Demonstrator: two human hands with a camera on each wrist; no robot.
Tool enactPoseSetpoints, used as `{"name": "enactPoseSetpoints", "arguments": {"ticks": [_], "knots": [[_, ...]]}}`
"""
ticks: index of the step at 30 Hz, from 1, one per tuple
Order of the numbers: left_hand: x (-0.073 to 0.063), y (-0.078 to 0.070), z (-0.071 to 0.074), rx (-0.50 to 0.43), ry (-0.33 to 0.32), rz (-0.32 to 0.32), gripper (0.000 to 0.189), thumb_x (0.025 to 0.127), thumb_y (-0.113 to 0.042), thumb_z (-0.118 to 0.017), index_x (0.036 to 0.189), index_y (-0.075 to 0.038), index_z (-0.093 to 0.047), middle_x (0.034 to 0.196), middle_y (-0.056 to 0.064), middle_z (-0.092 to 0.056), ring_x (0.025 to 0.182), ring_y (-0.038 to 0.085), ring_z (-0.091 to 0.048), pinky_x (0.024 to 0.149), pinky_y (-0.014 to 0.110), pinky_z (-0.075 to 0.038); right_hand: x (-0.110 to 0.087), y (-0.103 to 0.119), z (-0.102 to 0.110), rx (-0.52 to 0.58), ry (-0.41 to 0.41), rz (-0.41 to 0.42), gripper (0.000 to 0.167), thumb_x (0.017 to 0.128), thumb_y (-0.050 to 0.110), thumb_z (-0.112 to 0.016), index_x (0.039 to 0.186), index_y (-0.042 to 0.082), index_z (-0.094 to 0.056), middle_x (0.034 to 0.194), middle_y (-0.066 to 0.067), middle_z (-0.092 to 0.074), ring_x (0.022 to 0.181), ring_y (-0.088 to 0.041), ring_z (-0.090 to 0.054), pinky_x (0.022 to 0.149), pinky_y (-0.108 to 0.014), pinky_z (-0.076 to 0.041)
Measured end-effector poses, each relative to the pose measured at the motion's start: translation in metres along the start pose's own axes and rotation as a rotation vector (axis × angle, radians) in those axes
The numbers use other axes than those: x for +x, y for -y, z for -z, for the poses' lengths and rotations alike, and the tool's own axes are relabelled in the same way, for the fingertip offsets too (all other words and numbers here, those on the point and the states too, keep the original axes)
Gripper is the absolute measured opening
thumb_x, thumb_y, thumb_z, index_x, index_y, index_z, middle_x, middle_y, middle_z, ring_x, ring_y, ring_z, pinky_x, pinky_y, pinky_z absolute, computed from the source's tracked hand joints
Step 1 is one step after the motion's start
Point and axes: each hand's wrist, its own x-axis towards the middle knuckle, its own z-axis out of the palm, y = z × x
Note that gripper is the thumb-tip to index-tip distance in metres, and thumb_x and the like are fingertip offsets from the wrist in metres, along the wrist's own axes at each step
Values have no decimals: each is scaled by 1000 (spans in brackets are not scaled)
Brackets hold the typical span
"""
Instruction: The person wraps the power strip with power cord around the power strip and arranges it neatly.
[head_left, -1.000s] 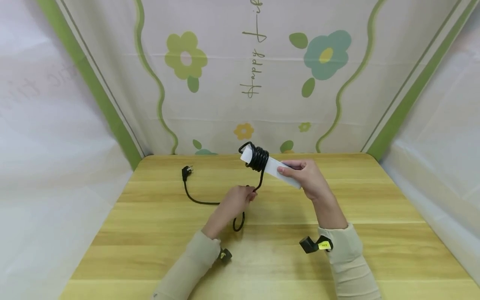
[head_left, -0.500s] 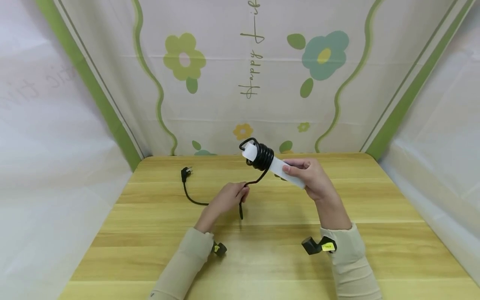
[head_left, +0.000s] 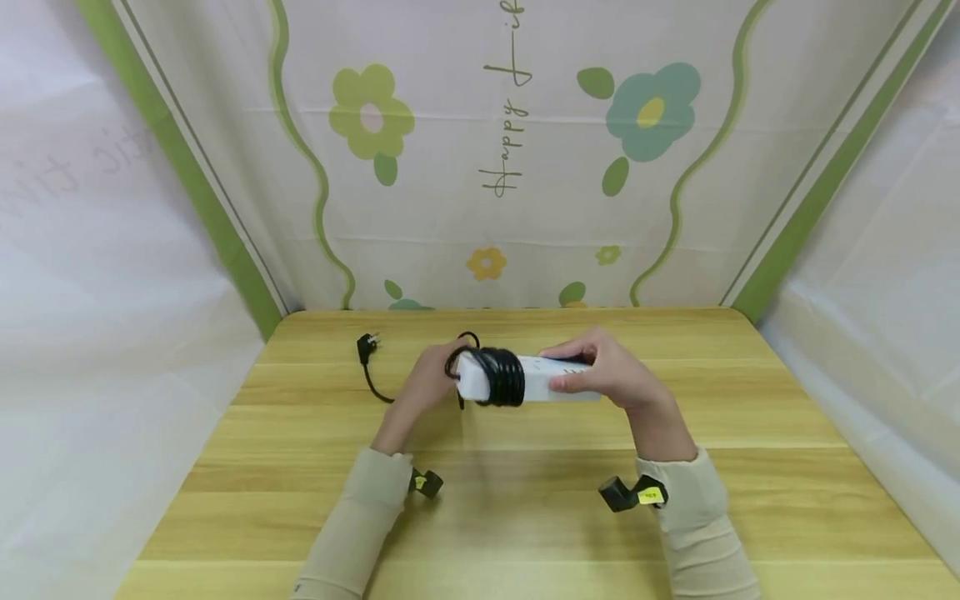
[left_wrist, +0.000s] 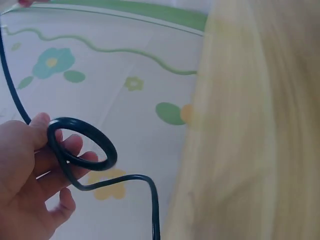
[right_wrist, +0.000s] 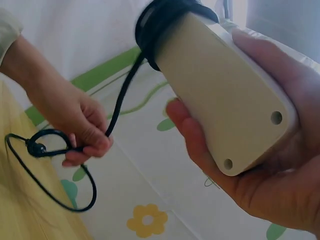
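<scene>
A white power strip (head_left: 538, 382) is held up over the table, gripped at its right end by my right hand (head_left: 618, 372). Black cord (head_left: 506, 377) is wound in several turns around the strip's left part. My left hand (head_left: 429, 377), partly behind the strip in the head view, pinches the loose cord between thumb and fingers. In the left wrist view a small loop of cord (left_wrist: 111, 150) hangs at those fingertips. The right wrist view shows the strip's plain underside (right_wrist: 220, 85) with two round holes, and the cord running taut from the winding to my left hand.
The cord's plug (head_left: 367, 347) lies at the back left of the wooden table (head_left: 525, 517), its prongs pointing right. A flower-printed cloth (head_left: 450, 192) hangs behind the table's back edge, with white cloth at both sides. A small black camera sits on each wrist.
The power strip has turned from slanting to nearly level and come lower, its socket side now partly showing. My left hand has moved left and up the table, still with the cord.
</scene>
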Motion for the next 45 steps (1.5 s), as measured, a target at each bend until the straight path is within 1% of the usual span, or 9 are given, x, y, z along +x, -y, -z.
{"name": "enactPoseSetpoints", "arguments": {"ticks": [3, 7, 13, 17, 23, 27, 31, 41, 45], "knots": [[1, -2, 8, 66, -54, -73, 10, 101, -11, -57, 102, -9, -66, 86, 7, -69, 71, 14, -61, 69, 32, -51, 0, 0, -2, -118, 104, -2, 37, 80, 2, -80, 115, -7, -71, 93, -3, -77, 70, -12, -66, 60, -29, -57], [2, -3, 15, 207, -164, -177, 9, 95, -17, -64, 90, -9, -66, 69, 3, -66, 55, 11, -52, 67, 34, -47, 2, 0, -8, -290, 222, -28, 38, 80, 15, -84, 115, 4, -74, 94, -6, -77, 68, -11, -67, 59, -30, -57], [-3, -15, 28, 335, -282, -229, 16, 90, -26, -67, 90, -10, -68, 76, 3, -74, 61, 17, -65, 82, 46, -47, 5, -3, -14, -431, 261, -97, 46, 78, 33, -86, 114, 7, -75, 97, -3, -77, 69, -9, -67, 58, -28, -56], [-6, -25, 34, 404, -326, -275, 21, 89, -31, -67, 90, -10, -68, 77, 2, -73, 64, 18, -67, 82, 47, -47, 7, -6, -18, -523, 251, -123, 45, 77, 40, -86, 110, 11, -77, 93, 2, -76, 67, -6, -65, 56, -25, -54], [-9, -35, 37, 486, -373, -333, 20, 89, -31, -69, 88, -11, -67, 74, 1, -72, 63, 18, -67, 83, 46, -46, 13, -11, -26, -679, 165, -183, 51, 77, 46, -84, 110, 9, -77, 93, 1, -76, 69, -4, -63, 58, -23, -52], [-12, -44, 39, 517, -398, -386, 20, 87, -30, -72, 85, -11, -65, 69, -1, -69, 57, 16, -64, 84, 48, -47, 14, -12, -26, -725, 62, -254, 53, 75, 43, -86, 112, 6, -76, 92, -3, -76, 67, -6, -61, 58, -23, -51], [-15, -51, 38, 529, -408, -421, 20, 88, -28, -74, 82, -12, -65, 66, -2, -67, 53, 14, -61, 87, 49, -47, 18, -17, -24, -747, -10, -266, 49, 76, 43, -85, 108, 7, -77, 87, -3, -75, 62, -7, -60, 55, -24, -49], [-18, -65, 34, 549, -333, -367, 18, 93, -24, -72, 83, -11, -66, 71, -1, -71, 54, 13, -64, 96, 44, -48, 23, -26, -24, -795, -204, -299, 57, 76, 47, -84, 117, 8, -74, 95, -7, -75, 73, -14, -62, 61, -27, -50], [-19, -71, 31, 603, -264, -296, 15, 94, -24, -72, 89, -10, -68, 73, 0, -72, 57, 13, -66, 94, 41, -50, 23, -26, -25, -833, -315, -304, 59, 75, 48, -84, 117, 8, -74, 97, -10, -75, 72, -17, -61, 59, -27, -48]]}}
